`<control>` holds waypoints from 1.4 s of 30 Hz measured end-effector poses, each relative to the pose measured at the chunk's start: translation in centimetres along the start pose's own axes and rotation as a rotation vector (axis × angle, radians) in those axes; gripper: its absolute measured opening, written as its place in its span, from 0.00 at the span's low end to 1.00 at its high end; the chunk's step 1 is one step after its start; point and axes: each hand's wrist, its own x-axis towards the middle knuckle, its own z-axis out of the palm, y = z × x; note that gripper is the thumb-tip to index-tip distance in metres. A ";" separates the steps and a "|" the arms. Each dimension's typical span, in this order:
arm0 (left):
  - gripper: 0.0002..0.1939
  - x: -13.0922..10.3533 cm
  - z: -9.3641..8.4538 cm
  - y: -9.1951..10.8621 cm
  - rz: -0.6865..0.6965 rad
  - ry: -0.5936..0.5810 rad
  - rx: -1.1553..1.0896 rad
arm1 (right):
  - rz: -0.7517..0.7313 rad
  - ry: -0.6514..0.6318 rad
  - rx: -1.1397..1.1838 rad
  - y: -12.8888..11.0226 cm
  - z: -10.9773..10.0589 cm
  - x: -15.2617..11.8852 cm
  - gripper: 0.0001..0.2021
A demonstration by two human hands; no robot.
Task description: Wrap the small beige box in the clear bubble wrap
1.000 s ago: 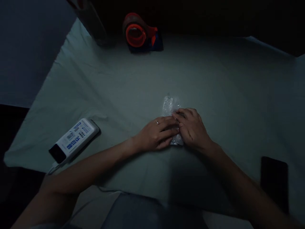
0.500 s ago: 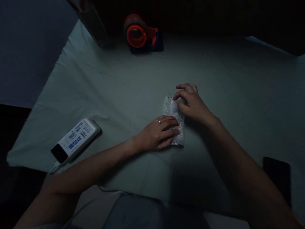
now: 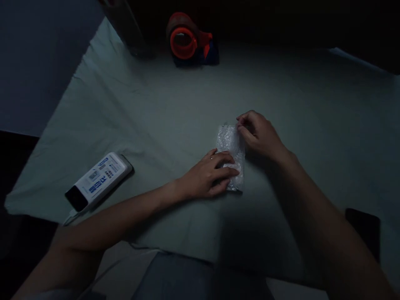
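Observation:
A flat packet of clear bubble wrap (image 3: 230,138) lies on the pale green cloth. What is inside it is too dim to make out. My left hand (image 3: 211,174), with a ring on one finger, rests on its lower half with the fingers spread. At the packet's upper right corner, my right hand (image 3: 258,132) has thumb and fingertips pinched together on the wrap's edge.
A red and blue tape dispenser (image 3: 184,41) stands at the back of the cloth-covered table (image 3: 156,100). To the left lies a white device with blue print (image 3: 99,179) and a cable. A dark flat object (image 3: 364,231) is at the right edge, and a tall holder (image 3: 126,31) stands back left.
My right hand has moved slightly right, from above the packet to its upper right corner, and its fingers have closed. My left hand has stayed on the packet, its fingers a little more bent.

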 end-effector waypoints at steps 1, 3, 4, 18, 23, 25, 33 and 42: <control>0.14 0.0 0.0 0.0 0.005 0.000 0.014 | -0.001 -0.019 -0.079 0.1 0.3 0.2 0.03; 0.14 0.0 0.0 0.0 0.012 0.007 0.044 | -0.018 -0.047 -0.190 0.3 1.1 0.6 0.04; 0.13 0.0 0.0 0.0 0.016 0.021 0.056 | -0.029 -0.051 -0.223 0.5 1.5 0.6 0.04; 0.15 -0.1 0.4 -0.2 0.032 -0.001 0.030 | -0.089 0.103 -0.064 -2.8 -0.6 -4.0 0.05; 0.16 -0.3 0.7 -0.4 0.019 0.028 0.012 | -0.172 -0.038 -0.056 -5.1 -1.5 -10.3 0.12; 0.16 -0.3 0.7 -0.4 0.007 0.032 -0.002 | -0.182 -0.069 -0.101 -5.2 -1.1 -11.5 0.19; 0.14 -0.3 0.4 0.0 -0.115 -0.010 -0.015 | -0.222 -0.066 -0.199 -5.0 0.5 -12.1 0.17; 0.09 0.3 -0.4 0.2 -0.179 -0.034 -0.105 | -0.251 -0.041 -0.264 -5.3 1.4 -11.6 0.09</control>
